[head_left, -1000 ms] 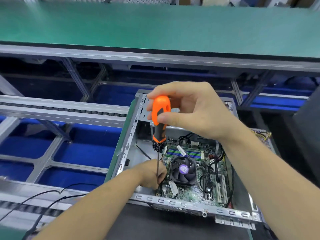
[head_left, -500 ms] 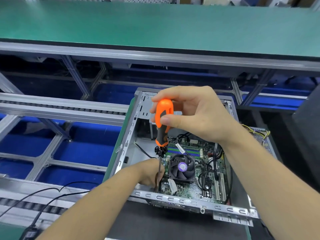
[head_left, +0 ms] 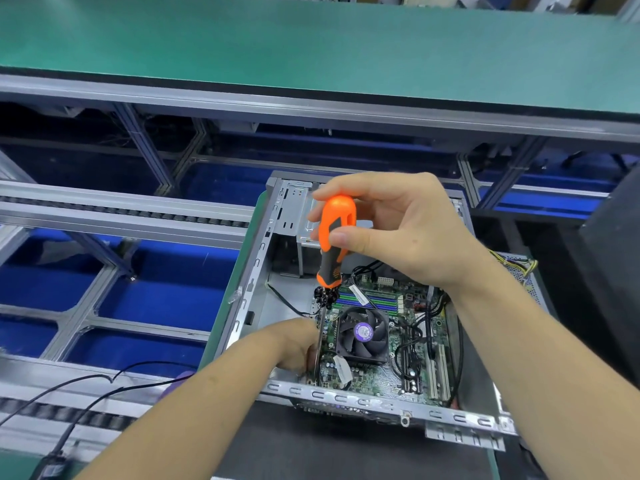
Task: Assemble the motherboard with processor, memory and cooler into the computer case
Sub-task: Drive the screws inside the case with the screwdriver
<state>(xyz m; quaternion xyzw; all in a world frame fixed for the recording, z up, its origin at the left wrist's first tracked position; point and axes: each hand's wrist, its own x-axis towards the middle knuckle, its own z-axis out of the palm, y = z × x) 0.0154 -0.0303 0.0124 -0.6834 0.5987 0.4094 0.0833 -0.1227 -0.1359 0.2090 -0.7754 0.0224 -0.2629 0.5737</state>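
Since a second ago, right hand (head_left: pixel 398 230) and screwdriver (head_left: pixel 334 244) sit slightly lower; grip unchanged. Head view: right fingers pinch the orange handle, shaft upright. Left hand (head_left: pixel 294 344) fingers curl round the shaft near its tip, at the motherboard (head_left: pixel 388 372) left edge. Motherboard with cooler (head_left: pixel 363 334) lies inside the computer case (head_left: pixel 256 285), on the desk (head_left: pixel 346 445) near edge.

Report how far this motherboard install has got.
Done: the motherboard lies inside the computer case, with cooler fan and memory sticks fitted. In hand: the right hand holds the orange screwdriver upright while the left hand steadies its shaft at the board's near-left corner. Left: remaining screws, which cannot be counted here.
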